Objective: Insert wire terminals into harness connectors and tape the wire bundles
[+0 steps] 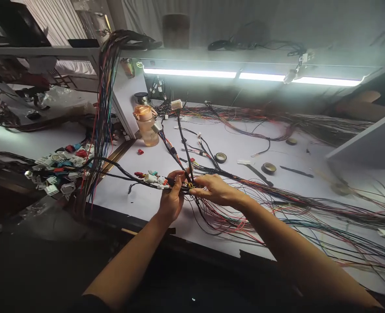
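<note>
My left hand (pixel 172 198) is closed around a wiring harness (pixel 238 177) near the front of the white table. My right hand (pixel 213 189) pinches the same harness just to the right, where several black-wrapped branches meet. One branch rises from between my hands to a white multi-pin connector (pixel 176 104). Left of my left hand lie a white round connector (pixel 150 178) and small red and teal plugs. Loose thin wires (pixel 225 217) fan out below and right of my right hand. My fingertips hide part of the junction.
A peach-lidded bottle (pixel 147 128) stands at the back left. Tape rolls (pixel 220 157) (pixel 268 168) and a dark strip (pixel 296 171) lie behind the harness. A hanging wire bundle (pixel 105 95) and a connector pile (pixel 61 167) are at left. A lit tube lamp (pixel 192 73) spans the back.
</note>
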The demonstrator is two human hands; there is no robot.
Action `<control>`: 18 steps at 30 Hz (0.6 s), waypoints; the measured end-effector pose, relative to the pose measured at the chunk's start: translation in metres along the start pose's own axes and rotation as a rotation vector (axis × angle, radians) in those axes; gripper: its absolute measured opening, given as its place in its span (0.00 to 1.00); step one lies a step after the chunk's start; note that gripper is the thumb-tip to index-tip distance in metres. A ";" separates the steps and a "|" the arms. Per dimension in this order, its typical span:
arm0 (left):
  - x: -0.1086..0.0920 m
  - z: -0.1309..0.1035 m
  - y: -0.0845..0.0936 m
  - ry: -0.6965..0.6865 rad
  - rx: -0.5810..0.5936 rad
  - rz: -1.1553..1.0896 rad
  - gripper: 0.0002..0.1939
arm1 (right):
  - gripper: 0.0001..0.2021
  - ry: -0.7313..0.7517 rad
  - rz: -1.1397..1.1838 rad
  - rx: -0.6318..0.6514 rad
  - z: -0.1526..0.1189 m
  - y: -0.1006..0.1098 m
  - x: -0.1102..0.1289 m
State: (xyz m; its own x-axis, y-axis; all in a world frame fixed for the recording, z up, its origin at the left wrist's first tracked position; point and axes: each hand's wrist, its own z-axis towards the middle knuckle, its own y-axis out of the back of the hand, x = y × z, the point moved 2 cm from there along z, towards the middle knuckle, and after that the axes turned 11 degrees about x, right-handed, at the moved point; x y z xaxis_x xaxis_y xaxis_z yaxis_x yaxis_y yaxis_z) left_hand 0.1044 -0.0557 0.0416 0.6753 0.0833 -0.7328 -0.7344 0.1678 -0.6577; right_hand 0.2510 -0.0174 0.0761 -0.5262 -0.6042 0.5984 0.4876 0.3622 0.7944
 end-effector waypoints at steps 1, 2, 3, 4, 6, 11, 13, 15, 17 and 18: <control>-0.001 0.001 -0.001 -0.008 0.002 -0.003 0.09 | 0.15 0.019 -0.096 0.064 0.000 0.001 0.001; -0.002 0.003 -0.001 -0.023 0.001 -0.005 0.09 | 0.15 0.031 -0.194 0.087 -0.001 0.002 0.003; -0.002 0.004 -0.001 -0.040 -0.004 -0.010 0.09 | 0.14 0.026 -0.283 0.041 -0.003 0.003 0.004; -0.001 0.006 -0.001 -0.053 -0.015 -0.023 0.10 | 0.13 0.016 -0.364 -0.026 -0.004 0.003 0.006; 0.003 0.008 -0.001 -0.049 -0.057 -0.082 0.10 | 0.12 0.002 -0.491 -0.143 -0.010 -0.004 0.009; 0.014 0.007 0.002 0.034 -0.167 -0.206 0.10 | 0.16 -0.054 -0.478 -0.250 -0.025 -0.033 0.009; 0.016 0.005 0.004 0.051 -0.137 -0.195 0.10 | 0.18 -0.073 -0.390 -0.200 -0.026 -0.036 0.006; 0.015 0.003 0.004 0.042 -0.088 -0.173 0.10 | 0.21 -0.094 -0.301 -0.159 -0.022 -0.033 0.003; 0.013 0.001 0.004 0.016 -0.052 -0.135 0.09 | 0.22 -0.114 -0.198 -0.182 -0.012 -0.026 0.002; 0.012 0.000 0.005 0.006 -0.044 -0.109 0.09 | 0.22 -0.116 -0.127 -0.204 -0.007 -0.024 0.002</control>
State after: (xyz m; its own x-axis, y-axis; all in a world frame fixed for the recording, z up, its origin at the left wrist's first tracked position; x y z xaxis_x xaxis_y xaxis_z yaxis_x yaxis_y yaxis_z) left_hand 0.1087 -0.0535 0.0299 0.7509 0.0613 -0.6575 -0.6591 0.1319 -0.7404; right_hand 0.2428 -0.0324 0.0575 -0.6625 -0.5462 0.5127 0.5367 0.1313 0.8335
